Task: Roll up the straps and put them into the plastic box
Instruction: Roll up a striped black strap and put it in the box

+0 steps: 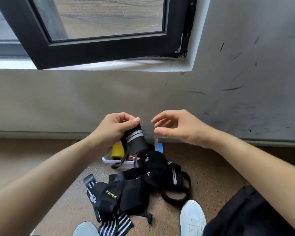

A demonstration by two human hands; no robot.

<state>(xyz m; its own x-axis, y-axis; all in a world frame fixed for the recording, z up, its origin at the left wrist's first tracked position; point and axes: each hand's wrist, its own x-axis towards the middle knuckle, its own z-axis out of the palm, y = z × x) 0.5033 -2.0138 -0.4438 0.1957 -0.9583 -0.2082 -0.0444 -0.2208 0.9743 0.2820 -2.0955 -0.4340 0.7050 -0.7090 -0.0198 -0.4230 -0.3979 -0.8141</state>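
Left grip (114, 128) pinches the top end of one black wrist strap (134, 138) w/ grey stripes, thumb and curled fingers closed on it. The rest hangs down in front of the plastic box (109, 161), which sits at the floor's far edge by the wall. Right grip (175, 126) is just beside the strap end, fingers loosely spread, holding nothing and not touching. We judge the strap light, soft and floppy, prob. elastic webbing. It won't hold shape alone, so a roll needs tension throughout and a firm pinch on the finished coil or it'll spring loose. Best hold: the free end across its full width, rolling from there. Count: 1 strap in hand, 1 box, 1 yellow roll (117, 149) inside it. There's 1 tangled strap pile (134, 186) mid-floor, between the box and 2 pale shoes (192, 217). At least 3 striped ends show in the pile. We can't tell the exact no. of straps.
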